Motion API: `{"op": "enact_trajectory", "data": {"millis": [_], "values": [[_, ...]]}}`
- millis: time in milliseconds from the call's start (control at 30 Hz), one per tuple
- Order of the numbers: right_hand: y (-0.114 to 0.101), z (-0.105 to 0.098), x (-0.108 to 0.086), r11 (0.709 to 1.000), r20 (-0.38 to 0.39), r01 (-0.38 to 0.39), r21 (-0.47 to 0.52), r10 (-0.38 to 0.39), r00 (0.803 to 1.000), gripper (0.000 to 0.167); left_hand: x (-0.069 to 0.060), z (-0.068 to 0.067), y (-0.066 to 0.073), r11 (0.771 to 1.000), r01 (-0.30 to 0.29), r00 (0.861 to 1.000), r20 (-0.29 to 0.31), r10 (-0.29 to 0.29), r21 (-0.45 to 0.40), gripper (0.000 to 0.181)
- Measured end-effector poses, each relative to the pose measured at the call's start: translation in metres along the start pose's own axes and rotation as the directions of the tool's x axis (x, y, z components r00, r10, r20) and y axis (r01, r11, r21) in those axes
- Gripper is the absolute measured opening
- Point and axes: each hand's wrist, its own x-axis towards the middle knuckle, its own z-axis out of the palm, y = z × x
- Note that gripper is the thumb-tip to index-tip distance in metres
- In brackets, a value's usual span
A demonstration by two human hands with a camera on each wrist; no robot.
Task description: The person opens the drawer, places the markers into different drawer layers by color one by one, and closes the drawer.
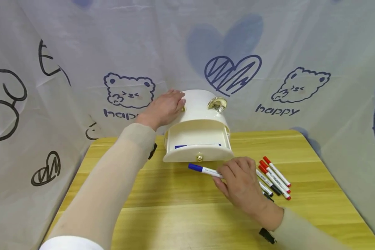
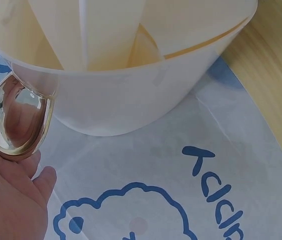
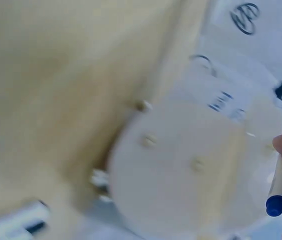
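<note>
Marker (image 1: 206, 171), white and blue-capped, is clamped in the fingers of the right hand (image 1: 240, 180) just before an open creamy-white plastic drawer (image 1: 182, 153), while a glossy gold oval ear (image 2: 23, 117) beyond is gripped by the fingers of the left hand (image 1: 164, 108).

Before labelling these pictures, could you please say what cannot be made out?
Head: lower part of the slim blue-ended marker in the white plastic drawer, hidden by its front.
Left wrist: part of the bare left hand, beyond left edge.
Right wrist: white cylindrical marker, blurred, cut by left edge.
</note>
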Motion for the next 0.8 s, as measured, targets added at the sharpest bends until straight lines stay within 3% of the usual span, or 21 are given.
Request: {"op": "enact_trajectory", "data": {"millis": [200,400,633,800], "values": [[0.022,-0.02,0.05,1.0,-0.073,0.006,-0.008,-0.006,0.997,0.037,0.0,-0.001,0.001,1.0,-0.003,1.0,0.001,0.003,-0.003,0.061],[0.045,-0.014,0.086,0.998,-0.043,0.004,-0.06,-0.007,0.999,0.028,-0.001,0.0,-0.001,1.0,-0.004,1.0,-0.003,0.004,0.002,0.061],[0.056,0.006,0.103,0.991,0.061,0.004,-0.135,0.005,0.998,0.022,-0.001,0.001,-0.002,1.0,0.003,1.0,-0.007,-0.003,0.001,0.061],[0.06,0.016,0.106,0.987,0.055,0.022,-0.158,-0.014,0.998,0.022,0.001,0.001,-0.001,1.0,0.006,1.0,-0.002,-0.006,0.005,0.061]]}}
